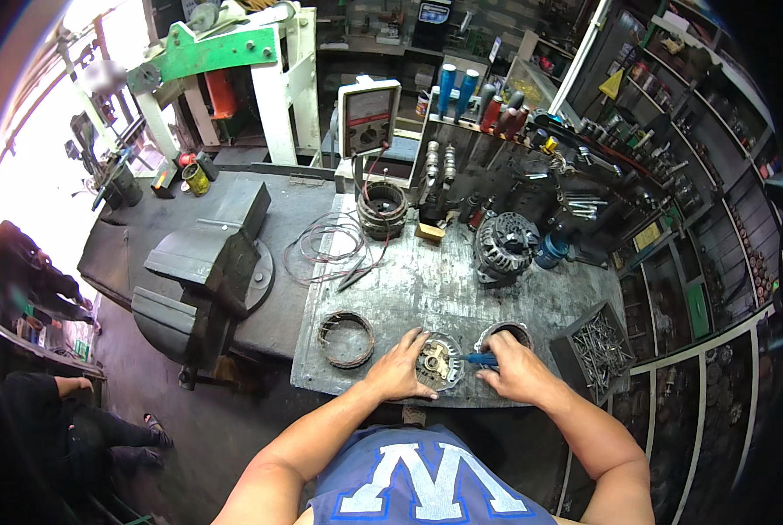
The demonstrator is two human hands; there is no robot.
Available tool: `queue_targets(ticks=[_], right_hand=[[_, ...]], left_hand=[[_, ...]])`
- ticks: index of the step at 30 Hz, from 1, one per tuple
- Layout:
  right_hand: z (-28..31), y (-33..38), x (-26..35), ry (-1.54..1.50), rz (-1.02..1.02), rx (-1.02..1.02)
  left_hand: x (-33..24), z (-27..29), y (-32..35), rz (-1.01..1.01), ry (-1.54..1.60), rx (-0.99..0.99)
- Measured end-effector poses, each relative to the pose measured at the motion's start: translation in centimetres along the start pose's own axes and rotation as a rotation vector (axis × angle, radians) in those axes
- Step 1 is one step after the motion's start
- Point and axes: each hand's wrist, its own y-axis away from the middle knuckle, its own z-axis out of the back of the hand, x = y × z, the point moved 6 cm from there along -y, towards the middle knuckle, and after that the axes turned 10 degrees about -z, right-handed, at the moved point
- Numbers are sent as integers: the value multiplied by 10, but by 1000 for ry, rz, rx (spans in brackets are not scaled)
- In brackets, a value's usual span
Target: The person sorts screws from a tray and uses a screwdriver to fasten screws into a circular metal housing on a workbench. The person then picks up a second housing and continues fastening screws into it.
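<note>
Round metal part (438, 360) — a disc-shaped alternator piece, by the look of it — lies flat on the near edge of the grey steel bench plate (426, 280), between both hands. Left hand (398, 367) rests on its left rim, fingers spread and pressing down, not closed around anything. Right hand (516, 369) is curled shut around a blue-handled screwdriver (481, 358), tip pointing left into the part; the tip itself is too small to make out.

Around it: a ring-shaped housing (506, 332) just behind the right hand, touching or nearly so. A copper-wound stator ring (346, 339) sits to the left, apart from the left hand. Farther back, a whole alternator (505, 245), a second wound coil (382, 210) with loose red wire (326, 249), and an analog meter (369, 114) standing upright. Tray of nails or screws (597, 350) at the right corner. Large bench vise (208, 280) to the left on the dark table.

Risks as I judge them:
- Part is only hand-held, not clamped. A hard push with the driver could skid it toward the left hand, or off the near edge.
- A slipped tip would travel straight at the left fingers (413, 341) — they lie in line with the blade.
- Small screws freed here could roll off the plate edge to the floor.
</note>
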Motion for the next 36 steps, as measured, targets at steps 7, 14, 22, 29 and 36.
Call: queue_targets(ticks=[7,14,22,29,36], right_hand=[[-1,-21,-9,225,-116,22],[4,-26,-5,239,42,32],[4,-15,5,329,114,59],[16,-20,16,154,281,-58],[8,-23,-17,447,-34,133]], left_hand=[[-5,-2,3,-9,-33,24],[0,-6,3,-22,0,18],[5,-16,4,-51,95,14],[13,-29,0,-114,72,-73],[26,-39,-6,-53,35,-22]])
